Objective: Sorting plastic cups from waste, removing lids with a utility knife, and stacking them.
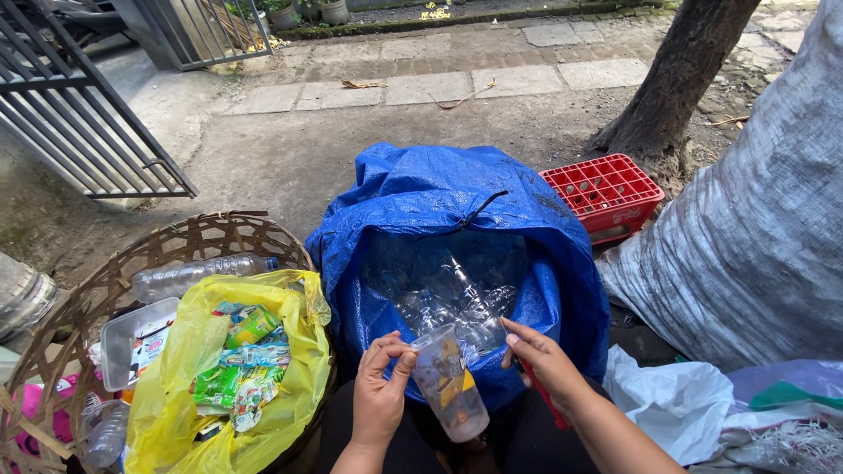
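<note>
My left hand (pixel 379 392) pinches the rim of a clear plastic cup (pixel 450 384) that has a yellow and dark printed label; the cup tilts with its mouth toward the blue sack. My right hand (pixel 546 360) is on the cup's other side, fingertips near the rim, and grips a thin red tool (pixel 546 397) whose end points down past the wrist. Just beyond both hands gapes a blue tarp sack (pixel 457 193) holding several clear plastic cups and bottles (pixel 452 303).
A woven basket (pixel 97 294) at left holds a yellow bag (pixel 176 386) of wrappers, a clear bottle (pixel 198 275) and a plastic tray. A red crate (pixel 604 189), a tree trunk (pixel 676 79) and a large grey-white sack (pixel 755 228) stand at right. A metal gate (pixel 70 105) is at far left.
</note>
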